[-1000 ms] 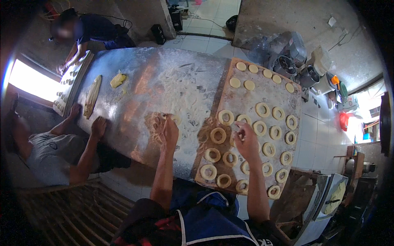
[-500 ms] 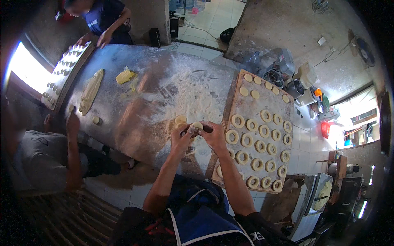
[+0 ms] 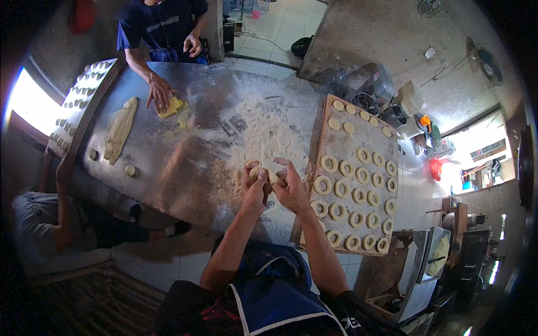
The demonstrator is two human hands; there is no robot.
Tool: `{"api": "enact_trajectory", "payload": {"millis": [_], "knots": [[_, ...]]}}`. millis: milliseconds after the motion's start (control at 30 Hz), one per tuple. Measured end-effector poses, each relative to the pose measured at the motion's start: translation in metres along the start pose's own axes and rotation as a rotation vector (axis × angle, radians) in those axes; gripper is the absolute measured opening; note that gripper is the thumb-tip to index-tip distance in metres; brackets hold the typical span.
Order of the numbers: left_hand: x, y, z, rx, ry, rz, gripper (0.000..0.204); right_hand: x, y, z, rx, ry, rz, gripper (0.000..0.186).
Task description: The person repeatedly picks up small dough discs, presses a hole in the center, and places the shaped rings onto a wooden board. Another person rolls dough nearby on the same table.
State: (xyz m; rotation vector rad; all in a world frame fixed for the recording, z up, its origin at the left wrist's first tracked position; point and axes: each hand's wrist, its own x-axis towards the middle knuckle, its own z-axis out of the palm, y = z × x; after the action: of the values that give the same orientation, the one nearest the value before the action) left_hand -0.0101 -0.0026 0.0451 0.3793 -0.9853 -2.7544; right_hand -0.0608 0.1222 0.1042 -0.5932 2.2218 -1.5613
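Above the floured tabletop, a small pale piece of dough [image 3: 273, 177] is held between my two hands. My left hand [image 3: 255, 189] curls round its left side, thumb pressed on top. At its right side my right hand [image 3: 290, 190] grips it, with a finger raised; fingers partly cover the dough's shape. Close by on the right lies a wooden board [image 3: 355, 147] with several rows of dough rings [image 3: 359, 195] and a few flat dough discs [image 3: 348, 127] at its far end. Loose flour [image 3: 263, 126] is spread beyond my hands.
A co-worker's hand [image 3: 159, 95] rests on a yellow lump [image 3: 172, 107] across the table. A long dough strip [image 3: 120, 131] and small dough pieces [image 3: 130, 171] lie left. Another person [image 3: 39, 218] stands by a loaded tray [image 3: 84, 95]. Buckets [image 3: 412, 127] stand beyond the board.
My hands have closed further round the dough, and it now spreads between them. The far co-worker has moved right and reached to the yellow lump. The person at left has reached to the tray.
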Motion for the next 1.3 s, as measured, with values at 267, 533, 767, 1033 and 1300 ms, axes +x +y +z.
{"api": "enact_trajectory", "payload": {"millis": [267, 533, 767, 1033, 1300], "knots": [[0.009, -0.021, 0.019, -0.185, -0.221, -0.062, 0.033, 0.008, 0.034, -0.026, -0.061, 0.165, 0.408, 0.040], [0.022, -0.075, 0.064, 0.793, 0.022, 0.320, 0.013, -0.006, 0.065, -0.052, -0.015, 0.341, -0.015, 0.036], [0.031, -0.112, 0.109, 0.300, 0.032, 0.046, 0.029, -0.012, 0.077, -0.097, 0.035, 0.404, 0.039, 0.045], [0.062, -0.181, 0.144, 0.546, 0.128, 0.029, 0.034, -0.021, 0.119, -0.170, 0.129, 0.411, 0.151, 0.046], [0.092, -0.220, 0.169, 0.650, -0.034, 0.201, 0.030, -0.023, 0.141, -0.220, -0.101, 0.397, -0.182, 0.054]]}}
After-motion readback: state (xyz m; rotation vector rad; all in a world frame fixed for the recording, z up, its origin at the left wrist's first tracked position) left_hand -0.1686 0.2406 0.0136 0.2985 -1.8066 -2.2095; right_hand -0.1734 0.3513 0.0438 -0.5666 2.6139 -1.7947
